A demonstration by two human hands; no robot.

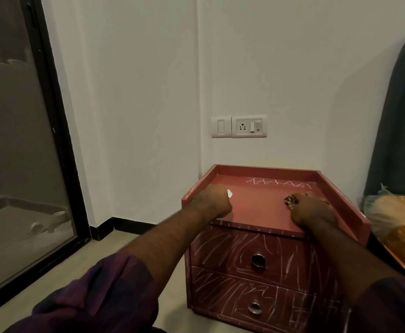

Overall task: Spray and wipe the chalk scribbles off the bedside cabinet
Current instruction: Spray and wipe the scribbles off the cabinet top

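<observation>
Fingers of the left hand (214,200) are clenched round a small white object (229,193), too small to identify. Those of the right hand (313,210) grasp a brown patterned cloth (291,201). Both hands rest on the rimmed top of the reddish-brown wooden bedside cabinet (256,209). Beyond the fingertips runs a white chalk zigzag (280,183). Below the knuckles, chalk scribbles (220,251) cover both drawer fronts. Farther out stand a white wall (136,92), a switch plate (239,127) and, left of the left fist, a dark-framed glass door (21,140).

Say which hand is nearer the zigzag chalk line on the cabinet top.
Right. The right hand, gripping a patterned cloth, rests just in front of the zigzag chalk line; the left hand, gripping a white thing, is farther, to its left.
</observation>
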